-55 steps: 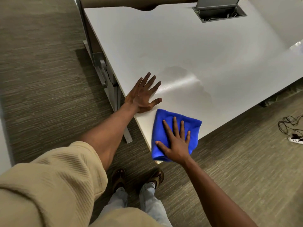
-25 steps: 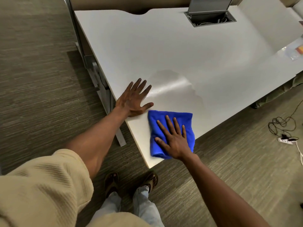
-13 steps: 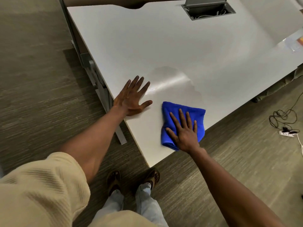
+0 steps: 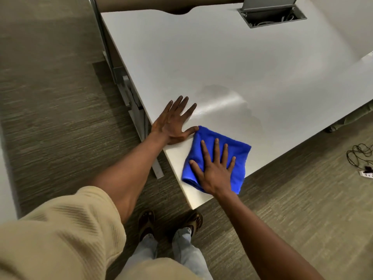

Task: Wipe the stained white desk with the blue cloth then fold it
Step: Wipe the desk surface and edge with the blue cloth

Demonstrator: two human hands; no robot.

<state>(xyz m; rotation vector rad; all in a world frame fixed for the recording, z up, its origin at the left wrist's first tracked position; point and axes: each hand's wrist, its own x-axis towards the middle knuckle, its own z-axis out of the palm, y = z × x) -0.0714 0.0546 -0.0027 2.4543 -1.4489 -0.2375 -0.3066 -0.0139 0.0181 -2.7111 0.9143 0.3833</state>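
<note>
Blue cloth (image 4: 232,156) lies bunched at the near corner of the white desk (image 4: 222,57), and I have my right hand (image 4: 215,170) pressed flat on it, fingers spread. My left hand (image 4: 171,123) is splayed flat on the bare tabletop by the left edge, thumb just touching the cloth. I judge the wiping step is in hand: a greyish stain (image 4: 228,104) sits just beyond the cloth, toward the desk's middle. Next I'd push the cloth forward over it, keeping pressure even; folding comes afterwards.
</note>
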